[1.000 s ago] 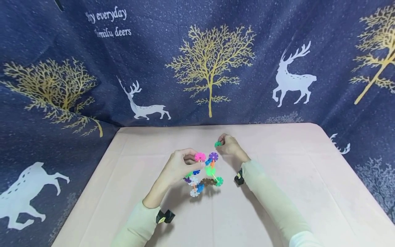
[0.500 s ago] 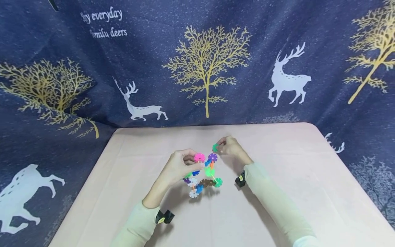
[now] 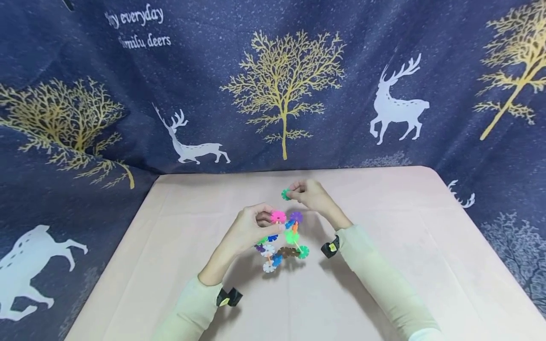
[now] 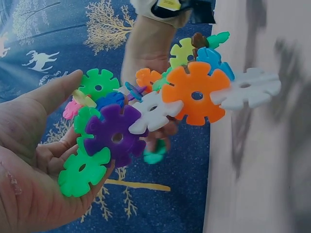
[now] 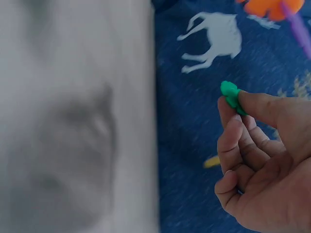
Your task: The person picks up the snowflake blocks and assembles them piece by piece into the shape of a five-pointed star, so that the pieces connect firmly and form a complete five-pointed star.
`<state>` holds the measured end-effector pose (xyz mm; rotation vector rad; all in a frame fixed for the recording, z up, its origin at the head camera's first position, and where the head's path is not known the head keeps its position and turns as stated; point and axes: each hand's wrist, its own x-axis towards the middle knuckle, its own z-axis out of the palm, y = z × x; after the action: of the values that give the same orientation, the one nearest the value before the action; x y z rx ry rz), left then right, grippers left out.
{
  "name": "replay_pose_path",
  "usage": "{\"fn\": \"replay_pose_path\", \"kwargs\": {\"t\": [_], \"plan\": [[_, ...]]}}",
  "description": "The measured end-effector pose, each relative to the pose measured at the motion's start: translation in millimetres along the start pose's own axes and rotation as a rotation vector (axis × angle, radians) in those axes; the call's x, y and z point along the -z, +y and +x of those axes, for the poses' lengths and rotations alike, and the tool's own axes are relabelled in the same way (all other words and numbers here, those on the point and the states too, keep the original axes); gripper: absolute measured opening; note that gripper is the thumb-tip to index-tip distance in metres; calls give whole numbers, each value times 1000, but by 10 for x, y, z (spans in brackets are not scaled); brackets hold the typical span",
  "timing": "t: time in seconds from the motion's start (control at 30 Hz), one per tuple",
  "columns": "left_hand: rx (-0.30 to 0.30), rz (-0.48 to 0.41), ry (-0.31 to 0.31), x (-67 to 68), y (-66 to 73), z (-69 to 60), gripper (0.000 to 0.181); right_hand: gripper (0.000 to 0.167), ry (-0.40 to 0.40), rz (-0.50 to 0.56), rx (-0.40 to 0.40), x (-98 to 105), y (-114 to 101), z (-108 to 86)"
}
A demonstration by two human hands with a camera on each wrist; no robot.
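My left hand [image 3: 244, 231] holds a construction of interlocking notched plastic discs above the table. Its pink disc [image 3: 279, 217] sits by my fingertips, with a purple disc [image 3: 296, 217] to the right and brown discs [image 3: 289, 252] lower down. Seen from the left wrist, a large orange disc [image 4: 194, 92] and a white disc [image 4: 248, 87] stick out away from the palm. Just beyond the construction, my right hand [image 3: 314, 195] pinches a single green notched disc [image 3: 285, 194] between thumb and fingers. In the right wrist view this green disc [image 5: 231, 96] appears nearly edge-on, apart from the construction.
A pale pink cloth covers the table [image 3: 204, 194]. Behind it hangs a dark blue curtain [image 3: 256, 118] with printed trees and deer. Black wrist-worn devices sit on the left cuff [image 3: 204, 293] and the right cuff [image 3: 347, 237].
My right hand has moved left with the green disc, bringing it behind the pink and purple discs. The left hand and construction stay almost in place. The head view has shifted slightly.
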<state>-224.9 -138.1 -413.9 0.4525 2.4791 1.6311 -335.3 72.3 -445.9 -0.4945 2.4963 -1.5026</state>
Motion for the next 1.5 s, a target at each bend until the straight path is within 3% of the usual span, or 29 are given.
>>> {"fn": "replay_pose_path", "kwargs": {"t": [0.23,0.4,0.67,1.13,1.33,1.5], "plan": [[-27,-5,-23,-33,53,3,32,16,31,29,97,-26,-281,-141],[-45,-24,-36,-52,83,-8,28,15,39,52,105,-65,-358,-275],[-59,8,-14,-68,99,1,27,20,6,113,115,-38,-366,-490],[-61,-67,29,-73,113,47,24,18,-17,154,129,154,-340,-843],[-45,-135,66,-78,121,48,24,14,-32,124,159,167,-355,-953],[-74,-184,84,-86,141,47,23,12,-47,91,186,165,-357,-1009]]}}
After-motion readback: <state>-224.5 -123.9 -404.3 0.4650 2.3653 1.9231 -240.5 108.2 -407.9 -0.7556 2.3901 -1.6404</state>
